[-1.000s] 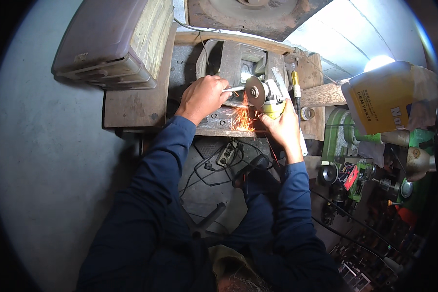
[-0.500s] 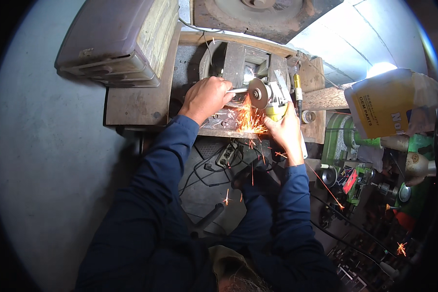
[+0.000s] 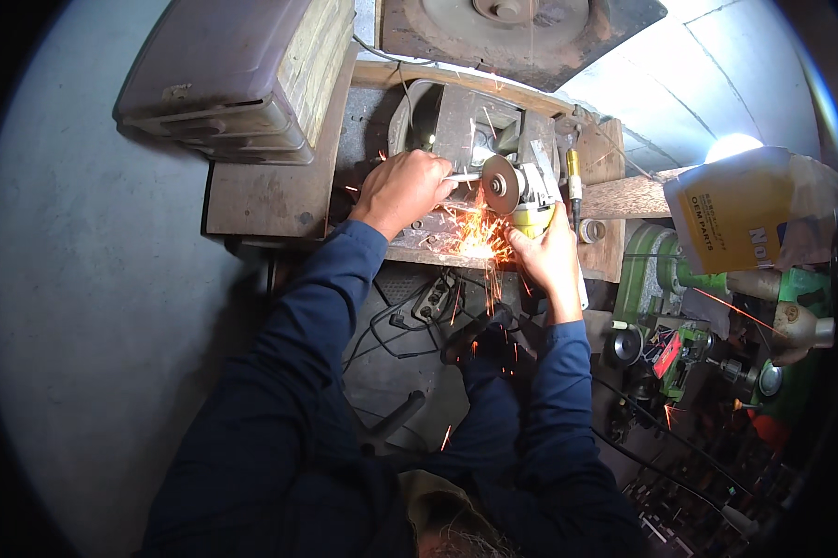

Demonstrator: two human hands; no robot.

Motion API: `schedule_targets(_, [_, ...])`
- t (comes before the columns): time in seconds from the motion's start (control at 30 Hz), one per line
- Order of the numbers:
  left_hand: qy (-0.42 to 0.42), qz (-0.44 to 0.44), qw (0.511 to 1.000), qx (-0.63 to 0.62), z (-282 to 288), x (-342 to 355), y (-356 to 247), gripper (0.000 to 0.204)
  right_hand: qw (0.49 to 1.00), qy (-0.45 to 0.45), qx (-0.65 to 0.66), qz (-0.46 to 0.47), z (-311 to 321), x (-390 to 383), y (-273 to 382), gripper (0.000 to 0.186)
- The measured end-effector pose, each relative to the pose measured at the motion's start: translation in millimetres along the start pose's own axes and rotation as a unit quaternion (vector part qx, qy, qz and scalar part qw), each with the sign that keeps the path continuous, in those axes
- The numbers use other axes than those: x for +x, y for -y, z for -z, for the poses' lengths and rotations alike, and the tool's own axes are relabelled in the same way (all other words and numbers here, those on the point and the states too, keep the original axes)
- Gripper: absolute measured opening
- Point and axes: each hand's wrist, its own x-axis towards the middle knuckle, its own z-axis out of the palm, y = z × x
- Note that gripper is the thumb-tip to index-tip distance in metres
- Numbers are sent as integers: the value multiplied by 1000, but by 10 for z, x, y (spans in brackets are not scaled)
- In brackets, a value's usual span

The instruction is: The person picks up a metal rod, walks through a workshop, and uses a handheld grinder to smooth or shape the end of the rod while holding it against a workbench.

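My left hand point(image 3: 402, 191) is closed on a thin metal rod point(image 3: 464, 177), whose far end meets the disc point(image 3: 500, 184) of an angle grinder. My right hand point(image 3: 551, 256) grips the yellow body point(image 3: 531, 223) of that grinder, thumb along its side. A bright shower of orange sparks point(image 3: 479, 237) falls from the disc over the front edge of the wooden bench point(image 3: 261, 200). Behind the disc, dark metal blocks point(image 3: 458, 126) lie on the bench, with a yellow-and-black cylindrical tool point(image 3: 573, 175) at the right.
A grimy plastic drawer unit point(image 3: 196, 84) stands at the left. A large metal plate point(image 3: 605, 28) is at the back. A yellow box point(image 3: 717, 214) and green machines point(image 3: 651, 279) are at the right. Tangled cables and a power strip point(image 3: 430, 302) lie below.
The sparks have spread and now fly farther down and to the right. The whole view has shifted slightly, with both hands keeping their grips and positions at the disc.
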Motion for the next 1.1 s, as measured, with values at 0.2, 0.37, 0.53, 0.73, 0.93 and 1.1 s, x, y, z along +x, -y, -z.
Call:
schedule_targets(0.2, [-5, 9, 1000, -16, -26, -9, 22, 23, 1000, 2, 4, 7, 6, -4, 16, 69])
schedule_targets(0.37, [5, 12, 1000, -13, -4, -3, -1, 23, 1000, 9, 5, -10, 41, -13, 70, 69])
schedule_targets(0.53, [7, 12, 1000, -3, -4, -9, 0, 23, 999, 9, -2, -32, 24, -5, 59, 67])
schedule_targets(0.73, [5, 11, 1000, 11, 15, -13, -26, 23, 999, 11, -3, -30, 34, -17, 59, 68])
schedule_targets(0.93, [17, 16, 1000, 20, 20, 0, -34, 24, 1000, 7, 1, -2, 15, -3, -6, 69])
schedule_targets(1.1, [25, 18, 999, 14, 23, 4, -30, 25, 1000, 18, 11, -11, 27, -3, -1, 70])
